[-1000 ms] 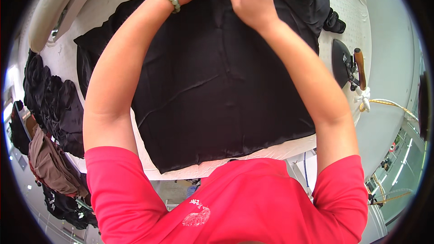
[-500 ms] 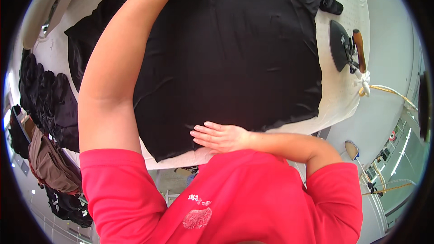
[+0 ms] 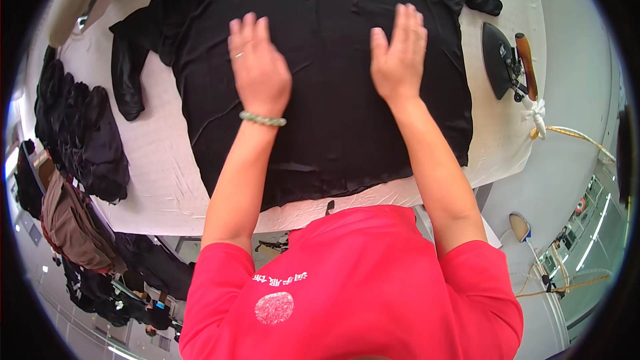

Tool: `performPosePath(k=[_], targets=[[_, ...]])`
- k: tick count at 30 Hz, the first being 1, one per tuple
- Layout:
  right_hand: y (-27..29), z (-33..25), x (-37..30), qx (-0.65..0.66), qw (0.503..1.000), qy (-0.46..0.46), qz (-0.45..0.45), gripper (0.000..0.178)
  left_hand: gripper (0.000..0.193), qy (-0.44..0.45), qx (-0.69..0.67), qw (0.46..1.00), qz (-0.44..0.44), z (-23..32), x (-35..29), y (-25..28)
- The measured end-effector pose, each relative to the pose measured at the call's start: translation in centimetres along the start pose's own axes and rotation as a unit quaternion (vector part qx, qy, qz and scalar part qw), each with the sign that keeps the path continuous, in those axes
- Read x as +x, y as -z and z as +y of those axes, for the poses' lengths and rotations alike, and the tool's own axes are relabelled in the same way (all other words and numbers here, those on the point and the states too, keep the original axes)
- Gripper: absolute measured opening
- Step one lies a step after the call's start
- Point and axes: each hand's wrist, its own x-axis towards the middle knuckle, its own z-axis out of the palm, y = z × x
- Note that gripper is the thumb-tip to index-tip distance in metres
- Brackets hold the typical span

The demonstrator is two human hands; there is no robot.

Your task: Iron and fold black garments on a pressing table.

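Note:
A black long-sleeved shirt [image 3: 327,133] lies spread over the white cloth-covered table [image 3: 160,180], its hem toward me. Both palms face down on the fabric. My left hand [image 3: 261,70], with a ring and a beaded bracelet at the wrist, rests left of the shirt's middle, fingers stretched out. Opposite it, my right hand [image 3: 400,57] is flat with the thumb spread from the fingers. Neither hand grasps anything. One sleeve [image 3: 128,73] lies out at the left, bent toward me; the cuff of the other shows at the far right.
An iron [image 3: 499,60] with a brown wooden handle stands at the table's right edge, white cloth tied by it and a cord [image 3: 577,135] running off right. Bunched dark clothing [image 3: 83,133] lies on the left edge; a brown garment [image 3: 77,227] hangs beyond it.
My left hand has come back from the far edge and my right hand has moved forward from the hem. The shirt's left side now lies narrower, with its left sleeve out separately.

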Motion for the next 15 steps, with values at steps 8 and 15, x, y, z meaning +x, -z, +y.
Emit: performPosePath(k=[8,15], targets=[[-2.4,3.6,5.1,-0.022,0.999,-0.015,0.046,0.057,0.048,-0.005,0.013,0.999,0.032,-3.1,5.7,-2.1],[-4.7,3.9,13.9,0.011,0.992,0.103,0.069,0.057,0.052,-0.187,-0.044,0.980,-0.060,-3.7,14.2,-7.0]])
